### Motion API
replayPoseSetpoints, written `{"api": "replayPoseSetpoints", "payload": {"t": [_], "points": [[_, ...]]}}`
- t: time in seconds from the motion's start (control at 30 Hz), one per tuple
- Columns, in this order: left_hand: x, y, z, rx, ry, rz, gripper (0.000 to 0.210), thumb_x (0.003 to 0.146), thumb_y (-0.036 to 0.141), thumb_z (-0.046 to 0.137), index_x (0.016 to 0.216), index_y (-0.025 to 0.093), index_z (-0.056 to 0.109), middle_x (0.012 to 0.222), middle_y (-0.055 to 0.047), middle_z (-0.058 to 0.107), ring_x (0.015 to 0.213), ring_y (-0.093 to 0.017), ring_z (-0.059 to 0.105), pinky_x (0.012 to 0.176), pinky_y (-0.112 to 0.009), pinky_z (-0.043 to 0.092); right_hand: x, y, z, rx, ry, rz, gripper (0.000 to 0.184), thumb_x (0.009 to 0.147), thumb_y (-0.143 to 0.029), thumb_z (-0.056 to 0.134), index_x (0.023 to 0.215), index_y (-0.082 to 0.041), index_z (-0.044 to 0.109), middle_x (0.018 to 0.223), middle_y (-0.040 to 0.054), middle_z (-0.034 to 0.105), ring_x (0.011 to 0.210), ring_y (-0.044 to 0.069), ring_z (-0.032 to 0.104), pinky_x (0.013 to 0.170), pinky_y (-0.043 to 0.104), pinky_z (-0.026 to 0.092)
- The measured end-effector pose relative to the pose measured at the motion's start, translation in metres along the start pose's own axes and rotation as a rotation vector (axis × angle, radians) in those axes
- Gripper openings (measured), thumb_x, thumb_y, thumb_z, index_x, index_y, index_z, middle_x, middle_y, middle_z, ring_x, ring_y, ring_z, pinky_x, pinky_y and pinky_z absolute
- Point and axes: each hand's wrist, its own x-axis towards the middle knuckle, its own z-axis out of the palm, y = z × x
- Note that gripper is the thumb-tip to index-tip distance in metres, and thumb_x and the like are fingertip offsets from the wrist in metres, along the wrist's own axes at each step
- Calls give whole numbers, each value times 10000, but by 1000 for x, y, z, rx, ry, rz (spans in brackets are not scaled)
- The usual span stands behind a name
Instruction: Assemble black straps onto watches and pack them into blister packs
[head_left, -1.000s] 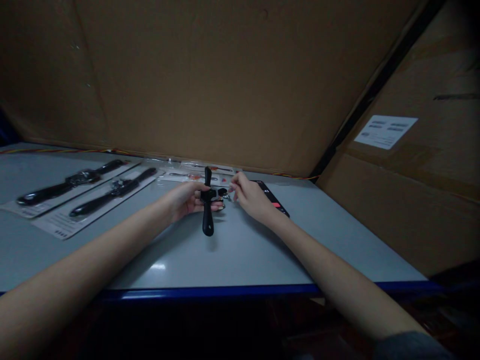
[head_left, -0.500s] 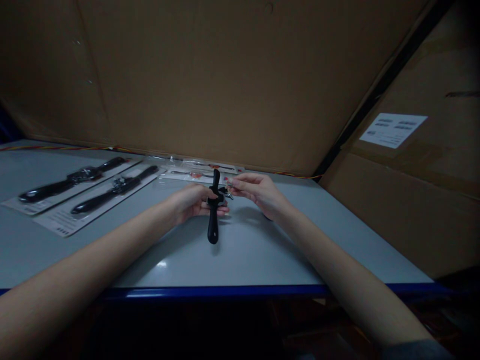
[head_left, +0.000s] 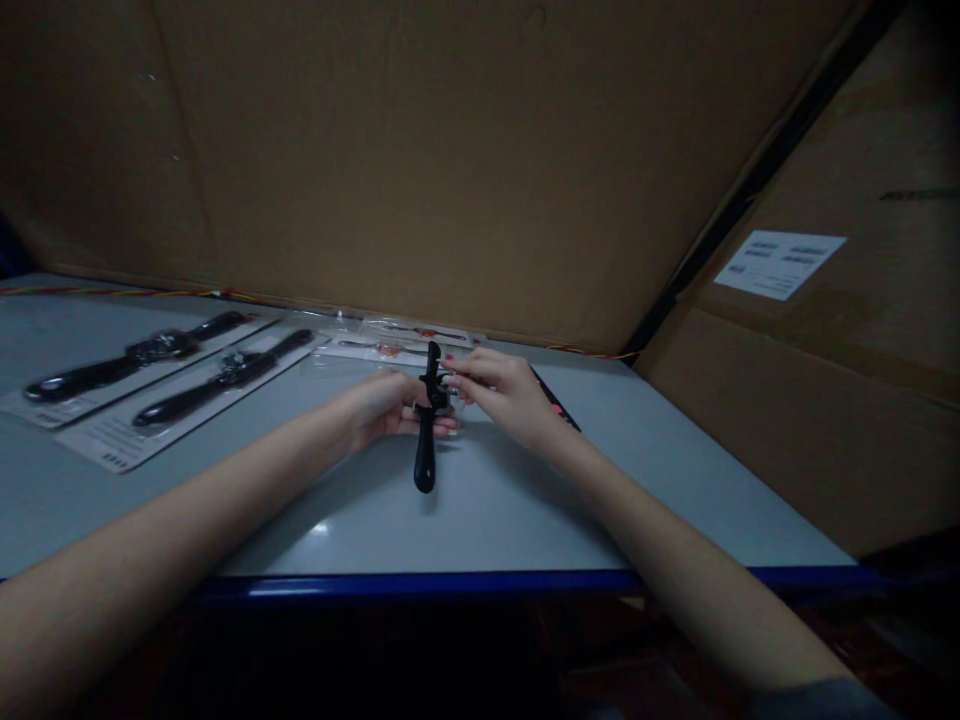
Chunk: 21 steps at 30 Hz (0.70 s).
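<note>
A black spokeshave [head_left: 425,455] is held above the table, one handle toward me and the other pointing away. My left hand [head_left: 379,408] is closed on its middle, thumb on top and fingers underneath. From the right, my right hand [head_left: 511,395] reaches the metal parts at the middle of the tool. Its thumb and index finger are pinched together there; what lies between the fingertips is too small and dim to make out.
Two packaged spokeshaves [head_left: 161,347] on cards lie at the left. Flat clear packages [head_left: 386,350] lie behind my hands, and a dark card [head_left: 556,405] is partly behind my right hand. Cardboard [head_left: 420,170] walls the back; a labelled box [head_left: 825,400] stands right. The table's blue edge [head_left: 420,584] is nearest me.
My right hand has moved slightly left, bringing its pinched fingertips closer to the middle of the spokeshave. My left hand keeps its hold. More of the dark card shows behind my right hand.
</note>
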Motion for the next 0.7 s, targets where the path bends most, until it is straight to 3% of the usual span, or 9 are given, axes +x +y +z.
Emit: {"api": "replayPoseSetpoints", "payload": {"t": [0.3,0.5,0.7], "points": [[-1,0,2,-21,-16,-4,282,670,-53,437,900,41,570,666,-131,674,623,-202,683,694,-331,568,-1,1,11,-101,-79,-76,204,855,-174,534,977,-181,699,744,23,580,685,122,520,628,255,395],[0,-1,1,-27,-18,-3,290,663,-50,459,911,45,576,671,-131,681,622,-224,688,672,-351,572,-1,-1,13,-110,-101,-42,209,846,-163,536,967,-190,704,754,26,608,698,123,528,639,256,392],[1,-2,1,-5,-42,5,296,668,-54,449,924,37,566,668,-144,689,650,-224,695,693,-338,574,-1,-4,15,16,-104,27,212,810,-133,549,976,-166,676,834,34,663,673,108,552,607,235,400]]}}
